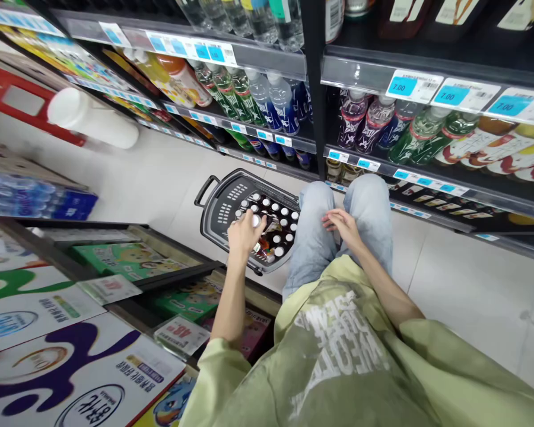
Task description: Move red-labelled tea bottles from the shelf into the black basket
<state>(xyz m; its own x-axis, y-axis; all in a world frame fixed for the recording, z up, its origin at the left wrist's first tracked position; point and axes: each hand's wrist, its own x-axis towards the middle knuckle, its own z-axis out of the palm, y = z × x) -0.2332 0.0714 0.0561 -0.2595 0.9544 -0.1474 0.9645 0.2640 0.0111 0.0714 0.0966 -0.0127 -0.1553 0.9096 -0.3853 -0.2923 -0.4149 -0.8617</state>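
Observation:
A dark grey shopping basket (222,204) stands on the floor in front of my knees, packed with several white-capped bottles (281,228). My left hand (245,232) reaches down into it with its fingers closed round the white cap of one bottle (255,220). My right hand (340,224) rests on my right knee, fingers loosely spread and holding nothing. I am crouched in light blue jeans and a green shirt.
Black shelves of bottled drinks (267,98) with blue price tags (415,86) run across the top and right. Printed cartons (48,332) and boxed goods sit low on the left. A red stool (22,98) and a white cylinder (92,124) stand upper left. Pale floor tiles (463,284) stretch to the right.

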